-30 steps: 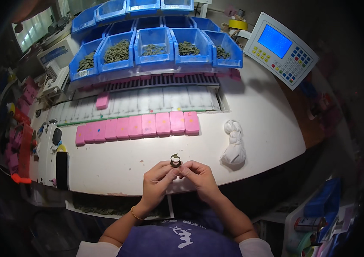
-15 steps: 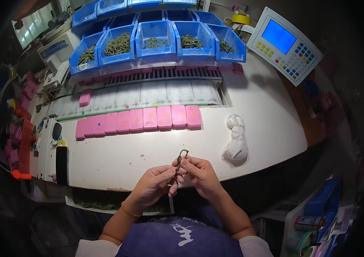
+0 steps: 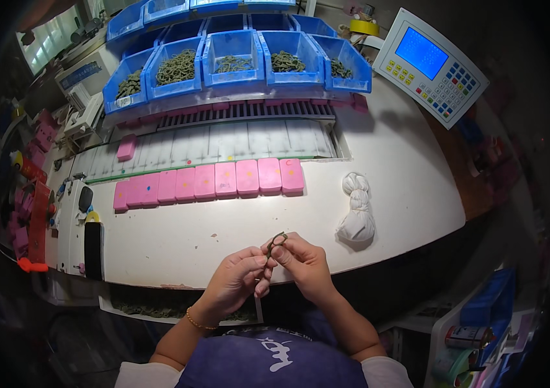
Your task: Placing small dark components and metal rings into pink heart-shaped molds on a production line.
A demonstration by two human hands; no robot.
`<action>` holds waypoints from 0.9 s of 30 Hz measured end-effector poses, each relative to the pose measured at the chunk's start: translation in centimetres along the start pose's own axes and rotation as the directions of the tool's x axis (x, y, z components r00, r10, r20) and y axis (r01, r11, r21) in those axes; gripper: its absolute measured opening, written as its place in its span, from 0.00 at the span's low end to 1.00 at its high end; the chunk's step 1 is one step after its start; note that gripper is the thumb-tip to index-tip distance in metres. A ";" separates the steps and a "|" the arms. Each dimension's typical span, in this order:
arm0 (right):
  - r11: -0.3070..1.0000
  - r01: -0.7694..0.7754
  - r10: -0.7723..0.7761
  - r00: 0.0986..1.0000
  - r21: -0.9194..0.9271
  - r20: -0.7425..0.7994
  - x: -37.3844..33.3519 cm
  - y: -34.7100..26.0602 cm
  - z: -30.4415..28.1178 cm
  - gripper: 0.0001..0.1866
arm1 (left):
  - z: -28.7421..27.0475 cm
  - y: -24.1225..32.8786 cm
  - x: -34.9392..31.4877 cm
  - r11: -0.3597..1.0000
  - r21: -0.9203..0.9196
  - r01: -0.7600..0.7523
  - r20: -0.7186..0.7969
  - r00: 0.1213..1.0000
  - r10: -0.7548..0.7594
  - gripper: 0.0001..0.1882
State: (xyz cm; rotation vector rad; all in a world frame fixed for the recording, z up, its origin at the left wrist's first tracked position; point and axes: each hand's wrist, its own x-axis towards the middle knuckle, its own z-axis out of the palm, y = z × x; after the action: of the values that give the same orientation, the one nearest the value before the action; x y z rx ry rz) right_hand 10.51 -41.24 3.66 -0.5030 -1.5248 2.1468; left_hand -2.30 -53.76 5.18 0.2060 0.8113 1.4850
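Pinching a small dark-green ring piece point(image 3: 273, 242) between thumb and fingers of right hand point(image 3: 306, 262), gripping its lower end with left hand point(image 3: 232, 275), curling both hands' fingers inward. Holding it up by the front edge of a white table point(image 3: 398, 187), nearer than a row of pink blocks point(image 3: 207, 181), left of a white cloth bundle point(image 3: 356, 221). Facing blue bins point(image 3: 293, 78) holding green pieces point(image 3: 178, 66) behind. Wearing a yellow beaded bracelet point(image 3: 192, 319) on left wrist. Showing keypad panel point(image 3: 446, 81) at back right.
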 end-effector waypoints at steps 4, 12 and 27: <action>0.901 0.273 -0.292 0.956 -0.338 -0.005 -0.2 -0.3 0.2 0.06 | 0.9 -0.6 0.1 0.996 -0.080 -0.039 -0.006 0.999 0.039 0.06; 0.692 0.466 -0.491 0.864 -0.551 0.113 -0.3 -1.1 1.3 0.06 | 0.9 -1.6 0.4 0.988 0.023 -0.153 -0.067 0.986 0.154 0.05; 0.392 0.442 -0.685 0.726 -0.807 0.065 1.1 -1.6 -0.2 0.07 | -3.8 0.0 -8.3 -0.057 0.968 0.246 -0.210 0.909 0.361 0.10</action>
State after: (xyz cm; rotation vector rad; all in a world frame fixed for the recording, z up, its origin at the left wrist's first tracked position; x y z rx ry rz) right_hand 9.93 -39.99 5.07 -0.4169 -2.0307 0.7355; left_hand -3.55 -62.79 5.33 1.1252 2.2849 0.5873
